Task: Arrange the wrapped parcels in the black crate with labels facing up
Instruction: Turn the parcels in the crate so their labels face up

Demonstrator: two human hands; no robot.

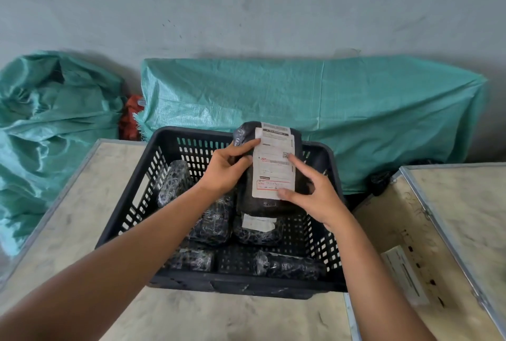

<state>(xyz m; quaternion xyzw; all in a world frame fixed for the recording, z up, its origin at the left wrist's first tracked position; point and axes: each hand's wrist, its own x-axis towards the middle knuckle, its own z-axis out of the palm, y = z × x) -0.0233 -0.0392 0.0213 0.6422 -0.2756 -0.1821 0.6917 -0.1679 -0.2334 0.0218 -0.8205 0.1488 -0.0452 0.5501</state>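
This looks like a parcel sorting or dispatch room, a plain back-of-house storage space rather than a home or shop. At the centre a black perforated plastic crate holds several dark bubble-wrapped parcels, one carrying a printed white courier shipping label with barcodes. The crate sits on a pale, scuffed plywood worktop edged in metal; at three o'clock stands a second plywood case with metal trim bearing its own sticker. At twelve and nine o'clock, bulky green woven plastic sacks slump against a bare, stained grey wall — bulk mail-bag style.
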